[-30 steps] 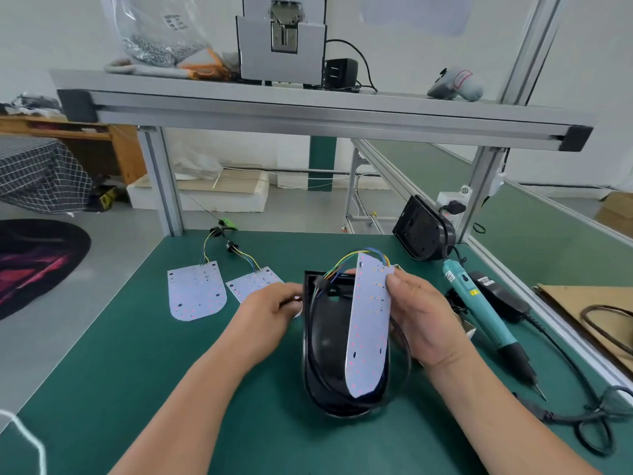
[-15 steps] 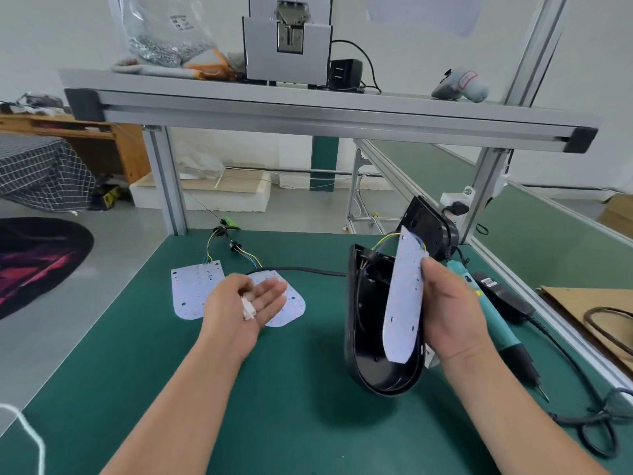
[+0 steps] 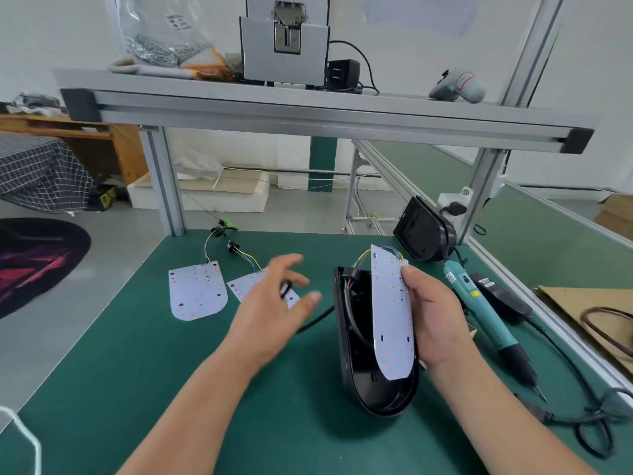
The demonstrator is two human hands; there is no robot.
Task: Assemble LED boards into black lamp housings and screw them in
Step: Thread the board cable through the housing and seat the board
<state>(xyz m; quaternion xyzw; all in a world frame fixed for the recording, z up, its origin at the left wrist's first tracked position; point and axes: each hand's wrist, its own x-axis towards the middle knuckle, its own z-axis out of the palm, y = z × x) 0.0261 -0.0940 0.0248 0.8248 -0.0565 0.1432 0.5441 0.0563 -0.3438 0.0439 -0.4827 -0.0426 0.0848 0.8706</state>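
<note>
A black lamp housing (image 3: 359,371) stands tilted on its edge on the green mat. My right hand (image 3: 435,317) grips it together with a white LED board (image 3: 392,313), which leans against the housing's open side with coloured wires at its top. A black cable (image 3: 317,320) runs out of the housing to the left. My left hand (image 3: 274,303) hovers above the mat left of the housing, fingers spread and holding nothing. Two more LED boards lie flat further left: one board (image 3: 198,291) and a second board (image 3: 246,284) partly hidden by my left hand.
A teal electric screwdriver (image 3: 486,313) lies right of the housing, its cord looping at the right edge. Another black housing (image 3: 423,234) leans against the frame post behind. An aluminium shelf (image 3: 308,111) overhead carries a bag of screws and a grey box.
My right hand has brought the housing and board back toward me and lower. My left hand, which lay palm up with a small white piece, now has turned over with fingers spread and nothing in it.
</note>
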